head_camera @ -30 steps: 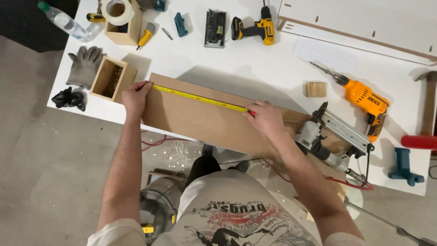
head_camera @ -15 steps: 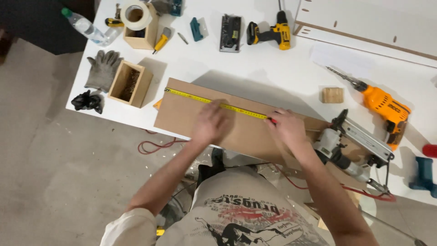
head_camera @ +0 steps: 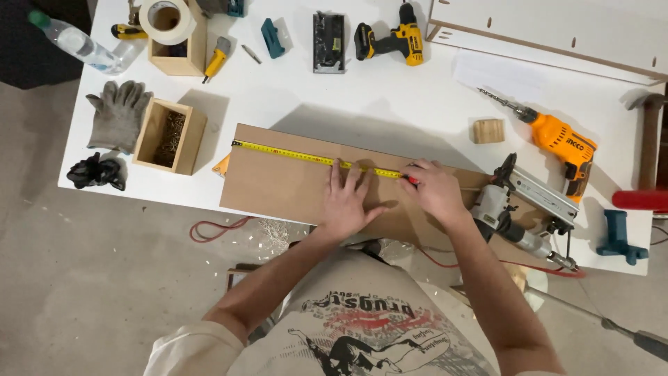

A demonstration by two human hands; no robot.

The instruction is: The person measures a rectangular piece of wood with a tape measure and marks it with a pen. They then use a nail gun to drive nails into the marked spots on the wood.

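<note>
While the white table (head_camera: 390,104) carries everything, its near edge is mostly taken up by a long brown board (head_camera: 278,184), which lies lengthwise along that edge and juts a little past it. A yellow tape measure (head_camera: 292,154) runs along the board's far edge, its hook at the board's left end and its case at the right. Half a second ago the left hand (head_camera: 346,202) was nearer the middle of the board; now it lies flat further right, fingers spread and released, fingertips touching the tape. The right hand (head_camera: 433,189) sits just beside it, its grip closed around the tape's case; it has stayed at about the same place on the board.

To the right, a nail gun (head_camera: 518,209) lies over the board's right end at the near edge, with an orange drill (head_camera: 557,136) beyond it and a small wood block (head_camera: 488,130) between drill and board. Near the left edge stand an open wooden box (head_camera: 169,136), grey gloves (head_camera: 117,111) and a black glove (head_camera: 94,172). Along the far edge lie a roll of tape (head_camera: 167,17) on a second box, a plastic bottle (head_camera: 80,45) at the far left corner, and a yellow cordless drill (head_camera: 393,38). Bare white table lies between the board and the far-edge tools.
</note>
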